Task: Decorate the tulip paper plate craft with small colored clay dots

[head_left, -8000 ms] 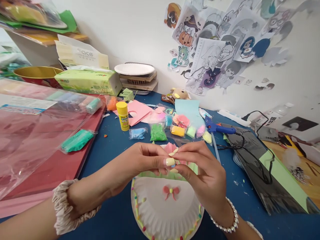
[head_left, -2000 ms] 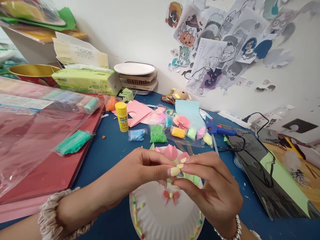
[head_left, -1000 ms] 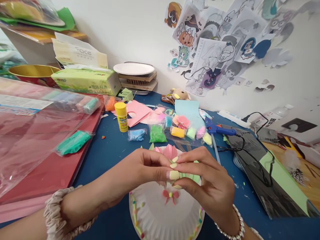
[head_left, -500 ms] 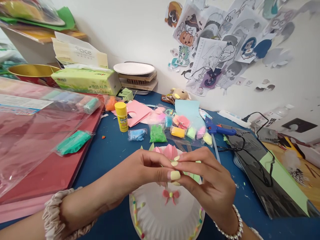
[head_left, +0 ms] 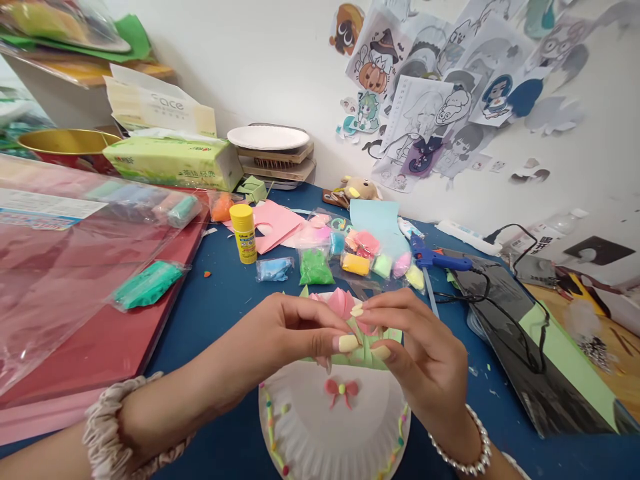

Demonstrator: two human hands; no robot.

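My left hand (head_left: pixel 290 333) and my right hand (head_left: pixel 430 363) meet fingertip to fingertip over the far rim of a white paper plate (head_left: pixel 330 433). The plate has a pink clay bow (head_left: pixel 341 389) and a beaded clay border. Pink paper flower petals (head_left: pixel 340 301) and green paper leaves (head_left: pixel 365 358) sit at that rim, right under the fingertips. My right index finger lies over a petal and the thumb is below, against a leaf. My left thumb presses toward them. Whatever is pinched between the fingers is hidden.
On the blue table (head_left: pixel 220 313) behind the plate lie small bags of coloured clay (head_left: pixel 315 267), a yellow glue stick (head_left: pixel 245 233) and a blue glue gun (head_left: pixel 435 257) with its cord. A red board (head_left: pixel 100 333) under clear plastic fills the left. A black sheet (head_left: pixel 505 313) lies right.
Both hands have sunk a little toward the flower. My right thumb has dropped away from the index finger, and green leaves now show between the fingers.
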